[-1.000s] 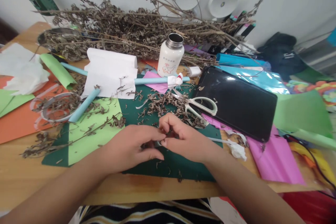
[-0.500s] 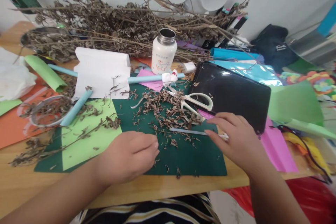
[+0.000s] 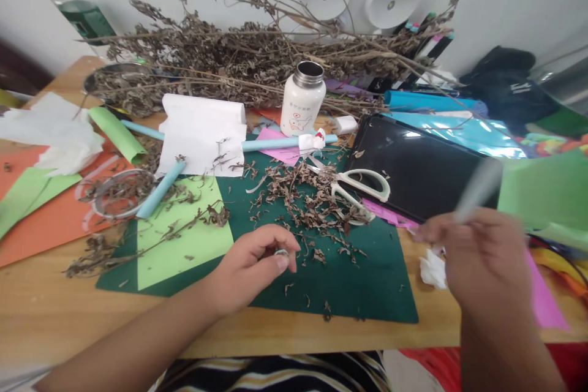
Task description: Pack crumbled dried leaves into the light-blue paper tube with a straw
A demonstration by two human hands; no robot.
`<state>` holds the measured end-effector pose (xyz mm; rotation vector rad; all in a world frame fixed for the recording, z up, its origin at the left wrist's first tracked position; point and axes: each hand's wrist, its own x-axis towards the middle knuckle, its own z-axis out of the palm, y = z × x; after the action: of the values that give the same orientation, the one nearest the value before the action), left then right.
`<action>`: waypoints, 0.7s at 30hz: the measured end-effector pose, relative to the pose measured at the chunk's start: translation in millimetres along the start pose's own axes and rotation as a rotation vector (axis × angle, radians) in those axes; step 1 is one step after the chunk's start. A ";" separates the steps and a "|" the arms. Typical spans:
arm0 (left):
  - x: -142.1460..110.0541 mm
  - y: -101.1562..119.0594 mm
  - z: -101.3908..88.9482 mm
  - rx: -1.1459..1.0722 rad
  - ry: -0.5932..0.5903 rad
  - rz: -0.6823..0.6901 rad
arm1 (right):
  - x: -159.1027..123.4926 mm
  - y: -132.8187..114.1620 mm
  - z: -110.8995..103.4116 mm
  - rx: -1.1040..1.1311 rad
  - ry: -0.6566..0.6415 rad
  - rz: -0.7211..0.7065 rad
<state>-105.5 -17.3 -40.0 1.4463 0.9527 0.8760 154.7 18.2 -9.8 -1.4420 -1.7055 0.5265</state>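
Observation:
My left hand (image 3: 260,266) is curled over the front of the dark green mat (image 3: 344,294), thumb and fingers pinched round a small pale round-ended thing (image 3: 281,252) that is mostly hidden. Raised at the right, my right hand (image 3: 487,257) grips a pale thin stick (image 3: 480,187), blurred by motion. Crumbled dry leaves (image 3: 307,196) lie scattered on the mat between the hands. White-handled scissors (image 3: 362,187) rest among them, partly on a black tray-like thing (image 3: 422,165). Just beside my right hand lies a crumpled white tissue (image 3: 433,269).
A white open bottle (image 3: 302,101) stands behind the mat, near a light-blue paper tube (image 3: 271,143). Dried branches (image 3: 220,55) fill the back along the wall. At left are white paper (image 3: 202,135), a green sheet (image 3: 184,257) and a round clear ring (image 3: 98,202).
My right hand has picked up the pale stick from the mat and moved right and up with it. My left hand has turned, showing the thumb side. The view has shifted left.

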 end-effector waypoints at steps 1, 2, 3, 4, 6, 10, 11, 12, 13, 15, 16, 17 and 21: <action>0.4 1.1 -1.6 0.059 -0.034 0.006 | 0.1 -13.7 0.9 0.332 0.059 0.073; 0.7 2.5 -3.2 0.116 -0.072 0.015 | -0.2 -28.5 4.3 0.614 0.042 0.120; 0.8 3.9 -4.8 0.166 -0.110 0.022 | -0.5 -43.7 9.7 0.827 0.032 0.152; 0.6 5.0 -6.2 0.205 -0.145 0.030 | -0.4 -58.4 17.0 0.979 -0.045 0.166; 0.0 6.0 -8.1 0.268 -0.183 0.047 | 1.2 -83.8 34.4 1.165 -0.207 0.181; -0.9 3.0 -8.2 0.419 -0.209 0.152 | 5.4 -110.5 67.0 1.290 -0.350 0.105; -0.6 2.1 -7.8 0.456 -0.206 0.174 | 5.3 -112.3 72.8 1.300 -0.366 0.088; -0.2 1.3 -7.3 0.492 -0.203 0.191 | 4.6 -112.5 77.5 1.308 -0.382 0.073; 0.5 0.8 -6.8 0.524 -0.200 0.202 | 3.6 -111.5 81.0 1.319 -0.398 0.064; 2.1 0.3 -6.1 0.570 -0.195 0.222 | 1.9 -107.7 84.7 1.343 -0.413 0.046; 2.9 0.2 -6.0 0.585 -0.194 0.232 | 1.6 -105.6 85.0 1.344 -0.443 0.035; 3.7 0.0 -6.0 0.596 -0.194 0.239 | 1.9 -103.8 84.4 1.339 -0.484 0.022; 5.3 -1.4 -6.2 0.625 -0.202 0.240 | 6.3 -101.7 79.6 1.048 -0.694 -0.061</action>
<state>-109.2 -9.9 -40.9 2.1754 0.9539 0.6025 29.8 13.1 23.2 -0.4422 -1.5061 1.7093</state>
